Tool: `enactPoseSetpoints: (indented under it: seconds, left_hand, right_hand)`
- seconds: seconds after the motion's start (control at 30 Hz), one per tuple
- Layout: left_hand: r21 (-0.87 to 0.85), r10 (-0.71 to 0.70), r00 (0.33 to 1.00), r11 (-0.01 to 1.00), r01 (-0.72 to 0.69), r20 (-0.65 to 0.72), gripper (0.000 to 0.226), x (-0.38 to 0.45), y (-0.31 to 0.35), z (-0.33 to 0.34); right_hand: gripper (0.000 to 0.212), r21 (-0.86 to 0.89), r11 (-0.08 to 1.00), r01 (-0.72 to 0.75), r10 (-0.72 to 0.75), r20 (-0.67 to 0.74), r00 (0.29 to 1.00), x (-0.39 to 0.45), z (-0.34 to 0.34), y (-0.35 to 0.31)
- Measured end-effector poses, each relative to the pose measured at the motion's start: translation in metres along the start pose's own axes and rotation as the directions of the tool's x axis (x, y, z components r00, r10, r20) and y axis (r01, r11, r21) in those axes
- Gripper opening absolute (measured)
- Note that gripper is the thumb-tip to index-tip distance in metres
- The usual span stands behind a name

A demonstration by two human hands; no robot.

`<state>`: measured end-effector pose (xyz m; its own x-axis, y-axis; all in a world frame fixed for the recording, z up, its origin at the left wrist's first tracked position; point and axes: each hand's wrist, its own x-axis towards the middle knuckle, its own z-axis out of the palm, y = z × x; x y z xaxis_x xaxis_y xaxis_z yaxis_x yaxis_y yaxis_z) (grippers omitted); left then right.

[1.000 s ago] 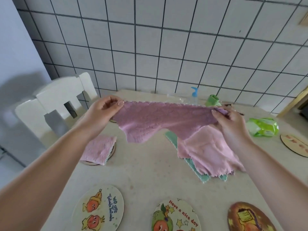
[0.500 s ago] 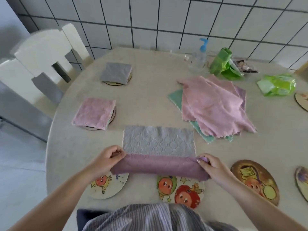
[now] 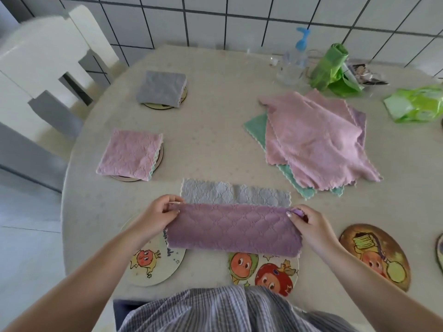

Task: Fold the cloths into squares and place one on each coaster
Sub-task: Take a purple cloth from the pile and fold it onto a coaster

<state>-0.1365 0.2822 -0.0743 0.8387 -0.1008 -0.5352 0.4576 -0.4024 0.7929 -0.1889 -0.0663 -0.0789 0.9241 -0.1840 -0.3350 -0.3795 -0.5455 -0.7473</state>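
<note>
Purple cloth (image 3: pixel 233 230) near the table's (image 3: pixel 215 144) front edge, mid-fold, grey underside showing as a strip on the far side; left hand (image 3: pixel 158 215) and right hand (image 3: pixel 309 224) each pinched shut on one far corner of the purple flap, fingertips narrow, nothing else held

Near fold hanging just over two bare coasters: orange-character coaster (image 3: pixel 153 257) at front left, tomato-character coaster (image 3: pixel 263 269) at front centre, both partly covered by the flap

Likely faults: flap laid down skewed, giving an oblong with grey edge exposed rather than a square, caused by one corner travelling further than the other; lower layer dragged along on the smooth tabletop, caused by pulling instead of lifting; soft pile slipping from a light pinch; coasters nudged toward the front edge by the forearms

Done so far, judging by the layout: pink folded cloth (image 3: pixel 129 154) on a coaster by the left edge, grey folded cloth (image 3: pixel 161 88) on a coaster toward the back left corner

Open room: bare tabletop straight beyond the grey strip, between the pink folded cloth and the unfolded pile (image 3: pixel 316 140) at right centre; yellow-character coaster (image 3: pixel 374 255) free at front right; back right corner crowded with pump bottle (image 3: pixel 293 61) and green bags (image 3: pixel 333 68); front edge very close behind the hands, little room there
</note>
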Motion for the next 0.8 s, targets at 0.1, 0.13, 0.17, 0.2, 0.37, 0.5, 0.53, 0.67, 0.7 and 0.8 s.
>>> enactPoseSetpoints:
  seconds: [0.1, 0.13, 0.17, 0.2, 0.37, 0.5, 0.53, 0.67, 0.7, 0.8]
  left_hand:
    - [-0.022, 0.012, 0.999, 1.000, -0.013, -0.041, 0.022, 0.017, 0.009, 0.001]
    - [-0.023, 0.020, 0.998, 0.999, -0.022, -0.057, 0.019, 0.022, 0.012, 0.002]
    - [-0.015, 0.029, 0.997, 0.999, -0.031, -0.074, 0.017, 0.028, 0.014, 0.002]
    - [0.002, 0.036, 0.995, 0.999, -0.036, -0.091, 0.015, 0.033, 0.016, 0.003]
    - [0.008, 0.030, 0.991, 1.000, -0.029, -0.133, 0.016, 0.050, 0.017, 0.005]
    - [0.008, 0.052, 0.986, 0.999, -0.052, -0.160, 0.019, 0.055, 0.017, 0.009]
    - [0.007, 0.056, 0.985, 0.998, -0.056, -0.164, 0.020, 0.056, 0.017, 0.010]
    - [0.005, 0.050, 0.980, 0.999, -0.050, -0.191, 0.020, 0.060, 0.013, 0.011]
    - [0.011, 0.048, 0.979, 0.999, -0.046, -0.200, 0.019, 0.061, 0.011, 0.011]
    - [0.036, 0.045, 0.975, 0.999, -0.038, -0.216, 0.017, 0.064, 0.008, 0.011]
  right_hand:
    - [0.009, 0.017, 1.000, -0.010, 0.011, -0.050, 0.999, 0.013, 0.001, -0.003]
    - [0.008, 0.013, 1.000, -0.011, 0.011, -0.067, 0.998, 0.017, 0.002, -0.005]
    - [0.008, 0.011, 1.000, -0.012, 0.013, -0.084, 0.996, 0.021, 0.002, -0.005]
    - [0.007, 0.008, 1.000, -0.017, 0.018, -0.096, 0.995, 0.025, 0.003, -0.006]
    - [0.005, 0.032, 0.999, -0.041, 0.044, -0.106, 0.993, 0.036, 0.007, -0.006]
    - [0.006, 0.035, 0.997, -0.065, 0.068, -0.111, 0.992, 0.041, 0.009, -0.002]
    - [0.006, 0.040, 0.997, -0.070, 0.074, -0.113, 0.991, 0.042, 0.009, -0.001]
    - [0.008, 0.080, 0.993, -0.088, 0.097, -0.120, 0.988, 0.042, 0.009, 0.002]
    - [0.008, 0.086, 0.992, -0.090, 0.100, -0.121, 0.988, 0.043, 0.010, 0.002]
    - [0.008, 0.094, 0.991, -0.097, 0.108, -0.128, 0.986, 0.044, 0.011, 0.002]
